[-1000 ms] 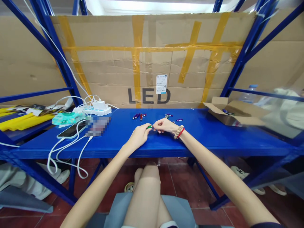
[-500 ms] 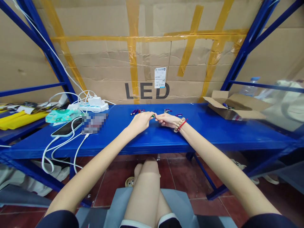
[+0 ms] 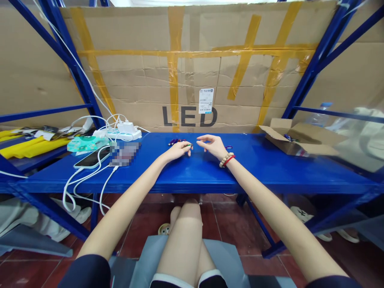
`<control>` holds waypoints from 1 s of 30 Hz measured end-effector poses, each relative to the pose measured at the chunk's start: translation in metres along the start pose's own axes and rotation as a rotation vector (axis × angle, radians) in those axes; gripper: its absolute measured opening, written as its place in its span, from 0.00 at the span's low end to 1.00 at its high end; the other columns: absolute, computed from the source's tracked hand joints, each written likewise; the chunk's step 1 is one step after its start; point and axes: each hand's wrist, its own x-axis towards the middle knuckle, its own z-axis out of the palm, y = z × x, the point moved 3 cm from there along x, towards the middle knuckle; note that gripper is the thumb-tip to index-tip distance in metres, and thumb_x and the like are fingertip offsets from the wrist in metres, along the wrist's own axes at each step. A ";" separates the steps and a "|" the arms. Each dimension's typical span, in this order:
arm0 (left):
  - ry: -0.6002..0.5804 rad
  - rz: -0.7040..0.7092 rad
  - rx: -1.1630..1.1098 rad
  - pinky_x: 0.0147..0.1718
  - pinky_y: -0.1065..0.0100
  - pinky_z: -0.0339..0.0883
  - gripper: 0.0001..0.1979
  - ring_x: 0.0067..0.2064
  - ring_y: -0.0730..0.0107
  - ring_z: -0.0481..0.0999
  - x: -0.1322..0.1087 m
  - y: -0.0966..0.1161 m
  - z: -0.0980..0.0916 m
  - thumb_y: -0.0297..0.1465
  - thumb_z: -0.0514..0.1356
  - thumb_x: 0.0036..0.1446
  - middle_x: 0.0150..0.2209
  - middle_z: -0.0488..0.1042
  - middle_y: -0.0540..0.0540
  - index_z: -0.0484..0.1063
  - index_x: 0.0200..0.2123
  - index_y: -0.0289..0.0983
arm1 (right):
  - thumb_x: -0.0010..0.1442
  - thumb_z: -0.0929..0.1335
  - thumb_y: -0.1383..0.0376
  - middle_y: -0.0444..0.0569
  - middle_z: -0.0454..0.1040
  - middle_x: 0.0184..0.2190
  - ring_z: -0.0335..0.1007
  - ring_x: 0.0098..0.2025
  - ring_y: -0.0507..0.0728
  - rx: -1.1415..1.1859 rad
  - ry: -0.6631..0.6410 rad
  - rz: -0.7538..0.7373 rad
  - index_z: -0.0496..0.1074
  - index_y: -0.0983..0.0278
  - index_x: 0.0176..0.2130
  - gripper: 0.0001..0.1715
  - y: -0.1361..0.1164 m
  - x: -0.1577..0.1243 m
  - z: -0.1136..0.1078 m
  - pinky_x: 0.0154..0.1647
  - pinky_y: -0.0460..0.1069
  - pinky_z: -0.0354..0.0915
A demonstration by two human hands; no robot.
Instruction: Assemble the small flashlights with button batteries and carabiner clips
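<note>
My left hand is above the blue tabletop, its fingers closed round a small green piece, mostly covered by them. What kind of thing it is I cannot make out. To its right, my right hand is raised, its fingers curved and parted from the thumb with nothing visible between them. Small dark purple and red pieces lie just behind my left hand. Beyond my right wrist rests another small purple piece.
A cardboard box with raised flaps stands at the right with small items inside. On the left are a phone, white cables, a power strip and a teal packet. A big cardboard sheet backs the blue table.
My hands have come apart. The right one has let go of the green piece and spread its fingers, while the left still holds the piece. The view has shifted slightly.
</note>
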 end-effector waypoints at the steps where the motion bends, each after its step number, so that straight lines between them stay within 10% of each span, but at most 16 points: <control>1: -0.026 -0.014 -0.058 0.27 0.74 0.59 0.11 0.28 0.73 0.68 -0.001 0.000 0.001 0.36 0.50 0.57 0.25 0.72 0.49 0.66 0.33 0.35 | 0.43 0.72 0.50 0.51 0.76 0.32 0.62 0.18 0.46 -0.010 -0.025 -0.017 0.75 0.68 0.38 0.29 0.000 0.000 0.001 0.20 0.44 0.61; 10: -0.182 -0.009 -0.239 0.22 0.73 0.51 0.13 0.22 0.80 0.58 -0.007 0.007 0.007 0.39 0.55 0.55 0.27 0.72 0.48 0.66 0.31 0.34 | 0.43 0.72 0.50 0.53 0.76 0.34 0.64 0.19 0.48 -0.046 -0.172 -0.086 0.78 0.67 0.34 0.25 0.001 -0.003 0.003 0.21 0.46 0.62; 30: -0.107 0.062 -0.151 0.32 0.71 0.57 0.09 0.29 0.75 0.67 -0.012 0.001 0.015 0.34 0.55 0.56 0.30 0.76 0.46 0.63 0.34 0.34 | 0.42 0.72 0.50 0.49 0.74 0.27 0.62 0.16 0.47 -0.138 -0.178 -0.122 0.75 0.67 0.26 0.22 -0.002 -0.010 0.000 0.18 0.45 0.59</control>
